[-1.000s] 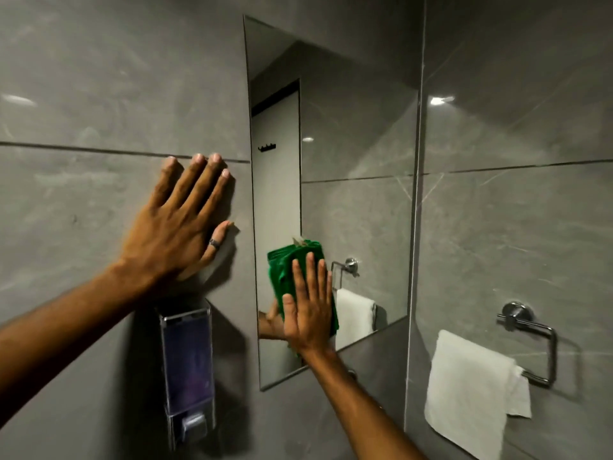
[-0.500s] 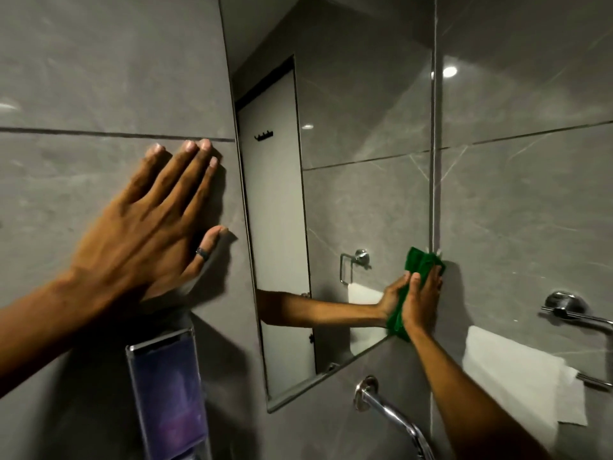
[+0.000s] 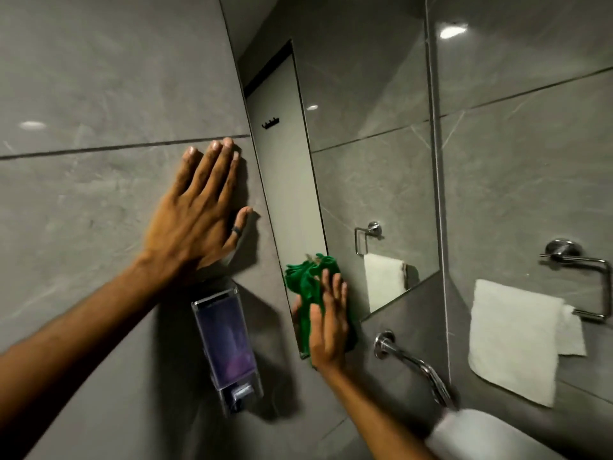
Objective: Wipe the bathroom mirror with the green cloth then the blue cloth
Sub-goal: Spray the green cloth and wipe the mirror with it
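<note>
Head view, right hand (image 3: 328, 323) flat on green cloth (image 3: 306, 277)

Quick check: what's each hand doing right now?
Left hand: open, flat on the wall, holding nothing.
Right hand: open, pressing the green cloth against the mirror.

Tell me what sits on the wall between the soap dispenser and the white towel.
In the head view, between the soap dispenser and the white towel sit the mirror's lower corner, the right hand pressing the green cloth, then the tap.
</note>
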Motion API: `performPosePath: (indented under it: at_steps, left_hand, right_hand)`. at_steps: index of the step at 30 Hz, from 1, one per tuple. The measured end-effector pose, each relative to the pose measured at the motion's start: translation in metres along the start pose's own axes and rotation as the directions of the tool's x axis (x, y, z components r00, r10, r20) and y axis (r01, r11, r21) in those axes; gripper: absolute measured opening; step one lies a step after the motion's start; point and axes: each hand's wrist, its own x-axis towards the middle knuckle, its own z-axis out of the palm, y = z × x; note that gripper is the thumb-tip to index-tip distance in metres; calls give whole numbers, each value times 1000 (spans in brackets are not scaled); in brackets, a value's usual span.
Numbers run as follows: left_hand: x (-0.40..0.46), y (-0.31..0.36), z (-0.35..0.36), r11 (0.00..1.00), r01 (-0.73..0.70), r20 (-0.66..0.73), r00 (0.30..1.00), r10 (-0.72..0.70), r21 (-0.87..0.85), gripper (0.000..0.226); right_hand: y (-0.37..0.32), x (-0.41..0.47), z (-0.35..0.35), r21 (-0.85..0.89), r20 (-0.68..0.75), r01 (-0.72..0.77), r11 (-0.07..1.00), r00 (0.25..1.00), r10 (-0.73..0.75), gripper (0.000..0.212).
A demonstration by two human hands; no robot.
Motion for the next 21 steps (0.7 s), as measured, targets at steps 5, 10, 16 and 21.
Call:
performPosePath:
  at_steps: [5,10,16,21]
  left_hand:
    - [-8,-5,-23,991,-19,99,995,32,-134,71]
    - [-25,-5,-65,698,218,264,964,-42,-682,64]
    - [-134,57,-122,202,282,224,937,-267,-938,50]
    - [-285,172,-153,-492,680,806,586,-81,-543,77]
  right_hand:
    - [-76,-24,-6,618,170,-509,599,830,530,43]
    - [-104,-16,-73,737,566,-662,-135,495,659,41]
    - [-135,-80,-145,723,662,-639,-263,531,529,61]
    - [-157,-184,-175,569,772,-775,-274,388,504,53]
